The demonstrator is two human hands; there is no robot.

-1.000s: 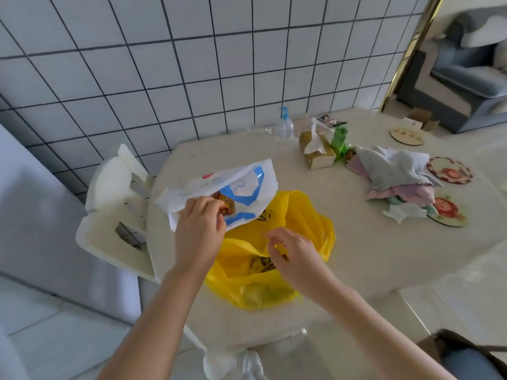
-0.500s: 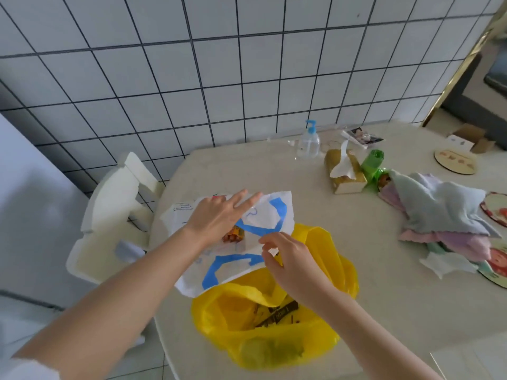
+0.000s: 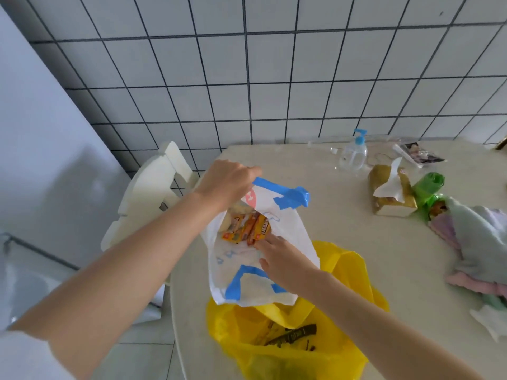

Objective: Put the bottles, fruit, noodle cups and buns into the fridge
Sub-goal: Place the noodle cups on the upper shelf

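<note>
At the table's near corner my left hand (image 3: 229, 180) pinches the white bag (image 3: 285, 242) open by its rim; my right hand (image 3: 282, 259) reaches, fingers extended, for the packaged buns (image 3: 247, 227) inside. I see nothing unpacked; the yellow bag (image 3: 290, 341) waits.

White bag (image 3: 285, 231) and yellow bag (image 3: 354, 283): thin crinkled plastic, semi-gloss. Snack pkts (image 3: 247, 226): glossy foil-like wrap. Surface (image 3: 384, 250): smooth, stone-look, low sheen. Wall (image 3: 274, 78): glazed tile.
</note>
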